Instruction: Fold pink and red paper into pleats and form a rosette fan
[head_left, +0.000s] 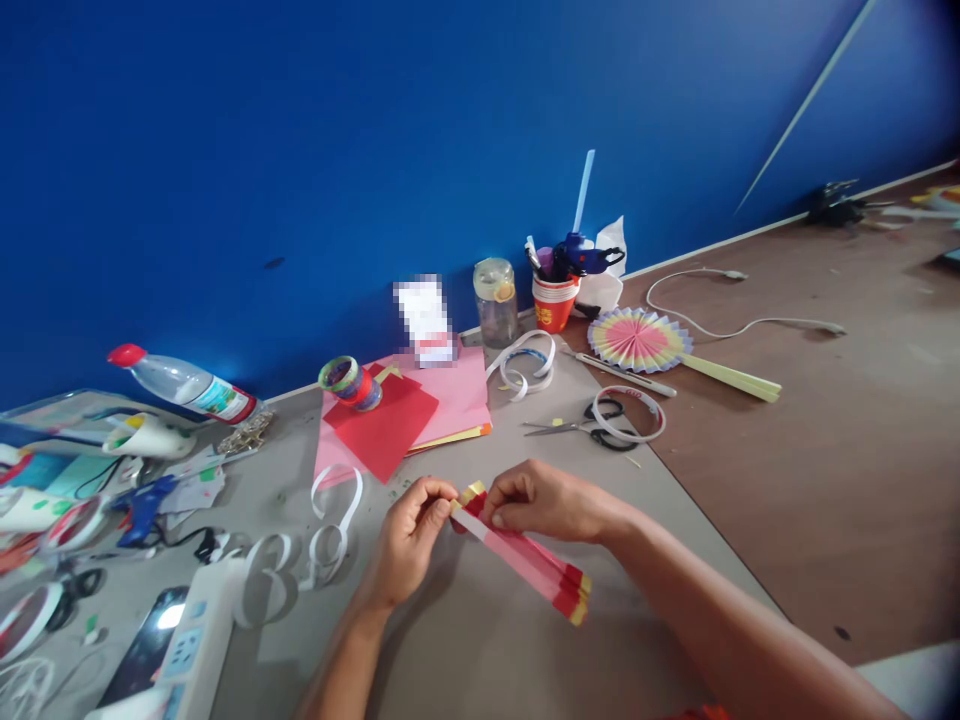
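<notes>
A pleated strip of folded paper (525, 560), pink and red with yellow ends, slants between my hands over the grey mat. My left hand (411, 540) pinches its upper left end between thumb and fingers. With fingers curled, my right hand (547, 502) grips the folds a little further along. The lower right end sticks out free. Beyond my hands lie black-handled scissors (577, 428) with a roll of tape (652, 428) resting over the handles. A finished-looking round paper fan (639, 340) with a pale yellow handle lies further right.
Red paper (394, 425) and pink sheets (461, 395) lie behind my left hand, with tape rolls (351, 385) on top. A utility knife (622, 374), glass jar (495, 305) and red cup (553, 305) stand or lie near the blue wall. A bottle (187, 385), glue gun (146, 508) and power strip (199, 635) crowd the left.
</notes>
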